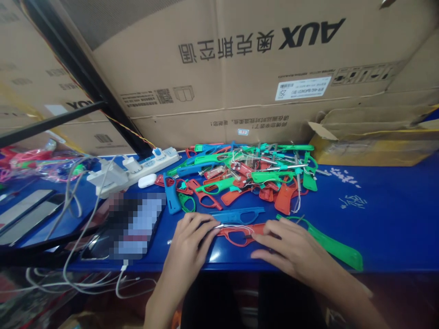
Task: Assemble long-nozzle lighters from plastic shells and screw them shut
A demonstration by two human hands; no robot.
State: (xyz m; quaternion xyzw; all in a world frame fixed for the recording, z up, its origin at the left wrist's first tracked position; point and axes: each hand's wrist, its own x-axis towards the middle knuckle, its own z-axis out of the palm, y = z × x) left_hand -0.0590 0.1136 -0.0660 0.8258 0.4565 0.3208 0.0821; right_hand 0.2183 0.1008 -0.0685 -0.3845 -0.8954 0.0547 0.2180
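Observation:
A red lighter shell (236,239) with a trigger loop lies at the table's front, with thin white wires along it. My left hand (192,237) pinches its left end, where a short metal piece shows by the fingertips. The fingers of my right hand (286,242) are bent over its right end, the thumb a little lower; a small dark part shows by these fingertips. Just behind lies a blue lighter shell (240,214), apart from my hands. A long green lighter shell (334,242) rests to the right of my right hand.
Behind my hands is a pile of red, green and blue lighter parts (226,185) with metal tubes. Small white pieces (343,177) and thin pins (354,201) lie right. A phone (137,228), cables and a power strip (140,169) are left. Cardboard (219,82) stands behind.

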